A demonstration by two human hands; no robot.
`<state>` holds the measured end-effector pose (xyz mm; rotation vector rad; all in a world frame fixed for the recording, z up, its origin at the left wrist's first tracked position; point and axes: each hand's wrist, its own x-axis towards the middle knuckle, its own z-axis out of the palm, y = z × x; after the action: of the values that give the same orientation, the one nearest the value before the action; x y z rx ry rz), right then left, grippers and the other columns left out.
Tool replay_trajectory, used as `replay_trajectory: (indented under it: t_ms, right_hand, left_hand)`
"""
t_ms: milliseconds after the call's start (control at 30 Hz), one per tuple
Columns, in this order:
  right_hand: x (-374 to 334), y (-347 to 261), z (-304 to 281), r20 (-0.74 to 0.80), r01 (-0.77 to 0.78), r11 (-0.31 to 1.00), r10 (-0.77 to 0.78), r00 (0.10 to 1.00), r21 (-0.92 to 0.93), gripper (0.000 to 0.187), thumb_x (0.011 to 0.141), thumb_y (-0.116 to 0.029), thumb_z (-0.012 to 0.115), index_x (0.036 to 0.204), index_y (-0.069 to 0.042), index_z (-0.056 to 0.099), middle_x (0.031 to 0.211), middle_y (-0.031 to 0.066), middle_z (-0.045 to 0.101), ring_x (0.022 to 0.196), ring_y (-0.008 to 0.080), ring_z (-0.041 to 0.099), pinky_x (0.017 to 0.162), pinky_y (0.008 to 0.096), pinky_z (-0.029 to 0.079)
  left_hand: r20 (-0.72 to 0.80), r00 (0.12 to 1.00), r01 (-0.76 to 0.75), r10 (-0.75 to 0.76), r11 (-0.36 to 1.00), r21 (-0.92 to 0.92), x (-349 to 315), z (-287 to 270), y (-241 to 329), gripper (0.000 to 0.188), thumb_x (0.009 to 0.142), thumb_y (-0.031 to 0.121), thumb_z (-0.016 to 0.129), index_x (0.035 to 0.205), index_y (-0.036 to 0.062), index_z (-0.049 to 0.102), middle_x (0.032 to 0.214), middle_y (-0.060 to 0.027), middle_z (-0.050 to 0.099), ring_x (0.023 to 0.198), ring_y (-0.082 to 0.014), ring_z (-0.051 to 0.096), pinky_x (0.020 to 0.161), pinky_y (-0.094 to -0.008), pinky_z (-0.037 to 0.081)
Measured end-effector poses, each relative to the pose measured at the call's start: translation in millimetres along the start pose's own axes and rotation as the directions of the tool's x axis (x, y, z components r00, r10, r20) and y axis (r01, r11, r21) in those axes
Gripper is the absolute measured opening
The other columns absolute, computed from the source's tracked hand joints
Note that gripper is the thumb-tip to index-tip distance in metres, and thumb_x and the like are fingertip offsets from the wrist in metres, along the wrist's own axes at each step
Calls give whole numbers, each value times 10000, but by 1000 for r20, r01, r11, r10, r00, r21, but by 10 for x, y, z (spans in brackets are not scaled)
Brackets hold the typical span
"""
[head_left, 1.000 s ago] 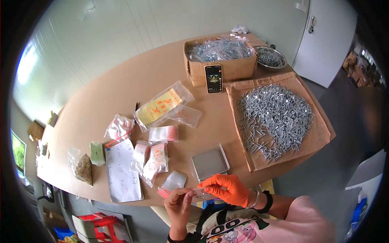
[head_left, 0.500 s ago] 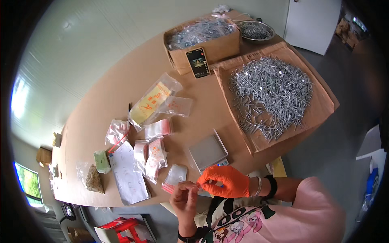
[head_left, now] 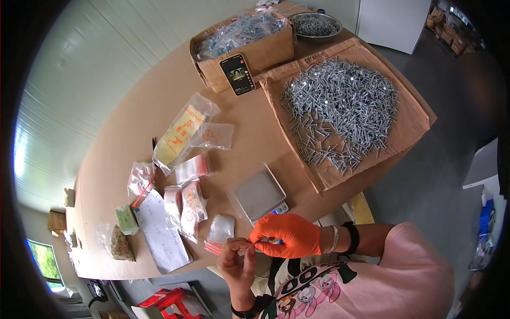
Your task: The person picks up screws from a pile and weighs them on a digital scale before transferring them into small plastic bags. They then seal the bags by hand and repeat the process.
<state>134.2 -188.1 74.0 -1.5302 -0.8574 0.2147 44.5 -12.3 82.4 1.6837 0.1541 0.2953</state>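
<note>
My left hand (head_left: 237,261) is bare and my right hand (head_left: 287,235) wears an orange glove. Both hands meet at the table's near edge with thumb and fingers pinched together, fingertips touching or nearly so. Whatever they grip between them is too small and hidden to make out. Just beyond my left hand lies a stack of clear zip bags (head_left: 221,228) with red edges. A small digital scale (head_left: 260,192) with a bare metal plate stands beyond my right hand.
A heap of loose nails (head_left: 345,101) covers flattened brown cardboard (head_left: 324,178) at right. Behind stand a carton (head_left: 265,48) of bagged hardware, a phone (head_left: 237,74) and a metal bowl (head_left: 317,37). Bag bundles (head_left: 193,210), a paper sheet (head_left: 159,228) and a stone (head_left: 121,244) lie left.
My view has shifted, so the table's things appear further left. My hands stay pinched together at the near edge, the fingers only slightly rearranged. Nothing on the table has visibly moved.
</note>
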Motion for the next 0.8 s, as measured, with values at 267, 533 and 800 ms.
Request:
replay_trajectory:
  t_ms: [267, 533, 800]
  right_hand:
    - [-131, 106, -177, 188, 77, 947, -18, 982, -312, 116, 897, -228, 721, 997, -168, 715, 998, 4, 727, 893, 241, 680, 743, 372, 540]
    - [-450, 245, -1288, -466, -558, 253, 343, 816, -791, 759, 833, -483, 731, 1400, -43, 487, 1179, 181, 624, 1041, 360, 634, 868, 455, 524]
    - [-337, 538, -1413, -509, -604, 15, 522, 684, -797, 864, 845, -561, 715, 1497, -103, 380, 1248, 190, 543, 1049, 387, 618, 836, 457, 531]
  left_hand:
    - [86, 988, 117, -131, 981, 154, -105, -123, -37, 115, 770, -123, 731, 847, -38, 738, 804, -69, 703, 741, -130, 645, 691, -252, 502]
    - [-26, 770, 638, -637, 770, 30, -515, -286, -805, 64, 847, -74, 716, 895, -55, 754, 794, -71, 728, 749, -110, 665, 702, -247, 541]
    - [197, 844, 535, -499, 754, -382, -501, -206, -1630, 236, 976, 59, 651, 1194, -21, 611, 1033, -80, 683, 926, -171, 651, 819, -313, 543]
